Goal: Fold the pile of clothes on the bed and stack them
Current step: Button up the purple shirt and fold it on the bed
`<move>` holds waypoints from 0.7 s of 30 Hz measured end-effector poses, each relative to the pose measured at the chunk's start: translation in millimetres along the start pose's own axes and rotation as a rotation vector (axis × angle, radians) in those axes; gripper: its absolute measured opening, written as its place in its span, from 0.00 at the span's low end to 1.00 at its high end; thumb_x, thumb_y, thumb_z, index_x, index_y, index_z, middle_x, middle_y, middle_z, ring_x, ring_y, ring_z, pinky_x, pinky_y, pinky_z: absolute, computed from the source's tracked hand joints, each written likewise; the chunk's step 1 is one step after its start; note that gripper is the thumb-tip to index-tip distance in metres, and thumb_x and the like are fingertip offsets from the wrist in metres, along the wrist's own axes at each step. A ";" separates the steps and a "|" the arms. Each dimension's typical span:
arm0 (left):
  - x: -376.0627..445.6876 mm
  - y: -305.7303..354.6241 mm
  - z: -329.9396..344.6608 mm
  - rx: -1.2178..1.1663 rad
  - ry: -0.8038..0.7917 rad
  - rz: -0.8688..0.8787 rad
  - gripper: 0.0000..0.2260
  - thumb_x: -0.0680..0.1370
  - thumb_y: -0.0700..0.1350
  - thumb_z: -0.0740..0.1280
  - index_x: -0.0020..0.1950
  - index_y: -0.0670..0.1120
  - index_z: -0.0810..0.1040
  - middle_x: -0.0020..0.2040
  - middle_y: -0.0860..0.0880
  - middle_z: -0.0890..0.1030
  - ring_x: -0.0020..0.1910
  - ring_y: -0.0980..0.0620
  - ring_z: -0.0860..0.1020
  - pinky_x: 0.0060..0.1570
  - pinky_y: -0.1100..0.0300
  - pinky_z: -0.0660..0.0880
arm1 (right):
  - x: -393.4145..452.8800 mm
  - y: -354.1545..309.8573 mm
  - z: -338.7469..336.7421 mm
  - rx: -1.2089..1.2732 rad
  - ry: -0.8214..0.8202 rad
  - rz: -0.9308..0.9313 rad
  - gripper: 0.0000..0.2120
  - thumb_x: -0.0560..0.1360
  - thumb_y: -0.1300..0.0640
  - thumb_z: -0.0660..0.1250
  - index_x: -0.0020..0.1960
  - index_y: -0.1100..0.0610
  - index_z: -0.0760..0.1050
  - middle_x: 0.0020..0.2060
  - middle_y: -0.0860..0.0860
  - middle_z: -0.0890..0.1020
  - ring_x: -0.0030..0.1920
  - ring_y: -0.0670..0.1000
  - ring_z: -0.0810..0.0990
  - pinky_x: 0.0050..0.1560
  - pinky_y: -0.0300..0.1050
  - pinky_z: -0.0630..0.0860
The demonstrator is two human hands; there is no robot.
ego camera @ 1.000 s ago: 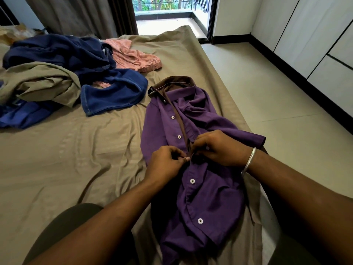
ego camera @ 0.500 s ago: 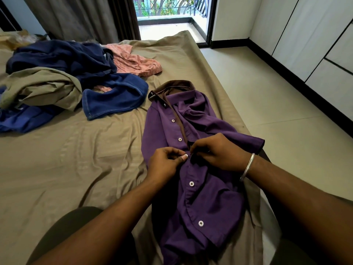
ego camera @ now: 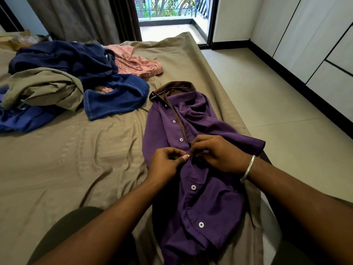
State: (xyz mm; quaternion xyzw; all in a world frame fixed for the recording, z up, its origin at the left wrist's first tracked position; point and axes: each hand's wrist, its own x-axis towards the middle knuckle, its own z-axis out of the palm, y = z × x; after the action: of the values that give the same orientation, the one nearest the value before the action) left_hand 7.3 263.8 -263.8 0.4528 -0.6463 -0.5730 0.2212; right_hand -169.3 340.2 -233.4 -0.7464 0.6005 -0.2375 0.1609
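Observation:
A purple shirt [ego camera: 208, 197] with a brown collar and white buttons lies lengthwise near the right edge of the bed [ego camera: 76, 169]. My left hand [ego camera: 164, 163] pinches the shirt's button placket at mid-chest. My right hand [ego camera: 217, 153], with a metal bangle at the wrist, pinches the opposite front edge, fingertips almost meeting the left thumb. A loose pile lies at the far left: dark blue garments [ego camera: 80, 62], a blue denim piece [ego camera: 116, 98], an olive garment [ego camera: 44, 88] and a pink garment [ego camera: 137, 62].
The bed's right edge drops to a tiled floor [ego camera: 277, 104]. White wardrobe doors [ego camera: 315, 41] line the right wall. A curtain [ego camera: 80, 18] and an open balcony door [ego camera: 172, 16] stand beyond the bed. My knee [ego camera: 63, 236] rests on the near sheet.
Both hands stay pinched at the same spot on the shirt's placket, with small finger movements. The view has tilted slightly, shifting everything a little lower in frame.

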 end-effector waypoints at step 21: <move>-11.0 11.4 -2.6 -0.240 -0.085 -0.130 0.06 0.72 0.33 0.73 0.38 0.42 0.83 0.32 0.48 0.84 0.32 0.56 0.81 0.36 0.66 0.78 | 0.9 -2.7 -1.6 -0.011 0.006 -0.042 0.06 0.75 0.59 0.71 0.51 0.53 0.82 0.44 0.46 0.83 0.44 0.45 0.81 0.45 0.48 0.79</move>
State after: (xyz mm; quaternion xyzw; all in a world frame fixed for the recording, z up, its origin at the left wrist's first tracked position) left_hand 11.0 270.9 -249.9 0.4395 -0.5513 -0.6779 0.2085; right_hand -167.8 339.9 -230.5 -0.7590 0.5863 -0.2400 0.1500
